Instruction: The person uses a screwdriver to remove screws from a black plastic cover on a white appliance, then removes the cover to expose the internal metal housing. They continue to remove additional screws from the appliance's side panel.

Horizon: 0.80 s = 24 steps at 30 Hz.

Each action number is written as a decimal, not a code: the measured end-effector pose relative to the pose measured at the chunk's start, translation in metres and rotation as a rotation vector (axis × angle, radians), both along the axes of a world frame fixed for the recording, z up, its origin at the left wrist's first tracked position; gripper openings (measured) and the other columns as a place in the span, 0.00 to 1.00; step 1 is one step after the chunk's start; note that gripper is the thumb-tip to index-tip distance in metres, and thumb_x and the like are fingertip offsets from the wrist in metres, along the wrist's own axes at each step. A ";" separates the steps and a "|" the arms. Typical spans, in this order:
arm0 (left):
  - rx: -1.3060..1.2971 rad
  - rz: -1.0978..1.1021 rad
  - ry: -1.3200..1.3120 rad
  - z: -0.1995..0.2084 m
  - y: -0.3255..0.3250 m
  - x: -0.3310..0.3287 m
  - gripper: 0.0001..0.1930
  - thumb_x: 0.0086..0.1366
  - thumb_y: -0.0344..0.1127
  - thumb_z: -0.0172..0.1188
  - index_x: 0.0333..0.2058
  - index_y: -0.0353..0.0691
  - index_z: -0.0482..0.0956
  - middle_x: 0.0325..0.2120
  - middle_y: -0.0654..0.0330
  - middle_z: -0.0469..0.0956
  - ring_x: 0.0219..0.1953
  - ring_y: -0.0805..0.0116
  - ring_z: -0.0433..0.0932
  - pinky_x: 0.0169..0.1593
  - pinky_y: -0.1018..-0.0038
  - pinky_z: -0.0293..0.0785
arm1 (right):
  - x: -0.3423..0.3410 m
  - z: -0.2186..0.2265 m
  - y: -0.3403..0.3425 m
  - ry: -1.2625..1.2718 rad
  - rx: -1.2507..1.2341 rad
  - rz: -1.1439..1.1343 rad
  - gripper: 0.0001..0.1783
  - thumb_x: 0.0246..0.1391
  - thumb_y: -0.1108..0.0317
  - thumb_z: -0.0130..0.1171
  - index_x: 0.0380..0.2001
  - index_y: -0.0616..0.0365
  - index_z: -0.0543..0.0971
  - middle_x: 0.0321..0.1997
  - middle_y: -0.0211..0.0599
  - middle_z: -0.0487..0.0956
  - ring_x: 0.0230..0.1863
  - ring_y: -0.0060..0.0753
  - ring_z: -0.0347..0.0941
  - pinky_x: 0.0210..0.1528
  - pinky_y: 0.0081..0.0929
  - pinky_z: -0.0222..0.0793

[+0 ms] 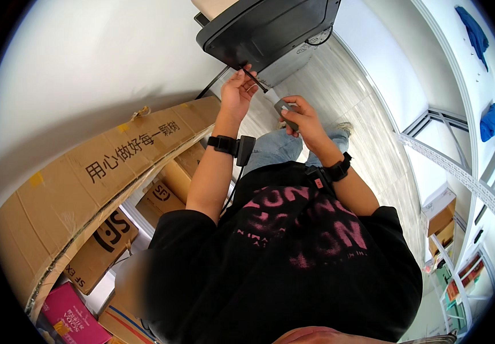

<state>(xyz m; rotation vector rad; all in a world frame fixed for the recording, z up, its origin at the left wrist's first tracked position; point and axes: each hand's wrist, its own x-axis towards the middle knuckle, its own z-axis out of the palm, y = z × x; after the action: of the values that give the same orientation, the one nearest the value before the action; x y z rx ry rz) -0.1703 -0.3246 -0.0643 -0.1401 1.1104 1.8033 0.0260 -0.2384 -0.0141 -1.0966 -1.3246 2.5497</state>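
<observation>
My right hand [304, 119] is closed round the grey handle of a screwdriver [286, 112]. Its dark shaft slants up and left to the lower edge of a black panel-shaped unit [270, 31]. Near the tip, my left hand [238, 94] pinches the shaft between thumb and forefinger, the other fingers loosely curled. What the tip touches is too small to make out. A black cable loop [321, 40] hangs at the unit's right side.
A long cardboard box [121, 143] lies along the wall at my left, with smaller cartons [101, 246] and a pink box [72, 315] beneath. White metal shelving [459, 166] stands at the right. Grey wood-look floor [368, 109] spreads in front of my legs.
</observation>
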 end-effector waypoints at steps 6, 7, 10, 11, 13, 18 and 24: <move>-0.014 0.000 -0.003 0.006 0.001 0.002 0.13 0.67 0.39 0.50 0.46 0.41 0.73 0.32 0.64 0.79 0.34 0.73 0.76 0.38 0.75 0.73 | 0.000 0.000 0.002 0.008 -0.028 -0.008 0.19 0.56 0.63 0.54 0.49 0.57 0.69 0.30 0.36 0.75 0.18 0.19 0.66 0.17 0.16 0.55; -0.006 0.000 -0.014 0.005 0.001 0.002 0.14 0.67 0.39 0.49 0.46 0.41 0.73 0.32 0.64 0.78 0.34 0.73 0.76 0.38 0.75 0.73 | -0.001 -0.001 0.002 0.015 -0.039 -0.015 0.18 0.56 0.63 0.54 0.48 0.57 0.69 0.30 0.36 0.75 0.18 0.19 0.66 0.16 0.16 0.55; 0.007 0.001 -0.038 0.006 0.002 0.001 0.14 0.67 0.39 0.49 0.46 0.41 0.73 0.32 0.65 0.78 0.34 0.73 0.75 0.38 0.75 0.73 | -0.002 0.000 0.000 0.027 -0.035 -0.035 0.17 0.56 0.64 0.54 0.47 0.58 0.69 0.30 0.36 0.75 0.18 0.18 0.66 0.15 0.16 0.54; 0.011 0.001 -0.044 0.006 0.002 0.001 0.14 0.67 0.39 0.49 0.46 0.41 0.73 0.32 0.65 0.78 0.34 0.73 0.75 0.38 0.75 0.73 | -0.003 0.001 -0.001 0.022 -0.011 -0.043 0.16 0.56 0.64 0.54 0.46 0.58 0.70 0.29 0.35 0.74 0.18 0.18 0.66 0.15 0.15 0.54; 0.022 0.000 -0.044 0.005 0.001 0.000 0.13 0.67 0.39 0.49 0.46 0.41 0.73 0.32 0.65 0.78 0.34 0.74 0.75 0.38 0.75 0.73 | -0.004 0.002 -0.004 0.020 0.079 -0.043 0.16 0.55 0.66 0.54 0.46 0.58 0.70 0.29 0.34 0.73 0.19 0.19 0.66 0.16 0.17 0.56; 0.024 0.005 -0.043 0.007 0.002 0.000 0.13 0.67 0.39 0.49 0.45 0.41 0.74 0.32 0.65 0.78 0.32 0.74 0.75 0.38 0.76 0.74 | -0.006 -0.010 -0.010 0.002 0.471 -0.017 0.19 0.48 0.70 0.59 0.45 0.57 0.70 0.28 0.34 0.70 0.29 0.28 0.68 0.31 0.25 0.66; -0.040 0.009 -0.041 0.012 0.006 0.002 0.12 0.66 0.38 0.52 0.44 0.40 0.74 0.31 0.64 0.78 0.31 0.73 0.76 0.37 0.77 0.75 | -0.007 -0.022 -0.016 0.033 0.863 -0.046 0.22 0.46 0.74 0.61 0.47 0.56 0.70 0.30 0.30 0.68 0.22 0.21 0.65 0.20 0.19 0.61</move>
<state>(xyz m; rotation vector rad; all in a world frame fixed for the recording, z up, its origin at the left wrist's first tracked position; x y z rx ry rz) -0.1681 -0.3185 -0.0519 -0.2056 1.1189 1.7792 0.0193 -0.2543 -0.0366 -0.8539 -2.0329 1.6093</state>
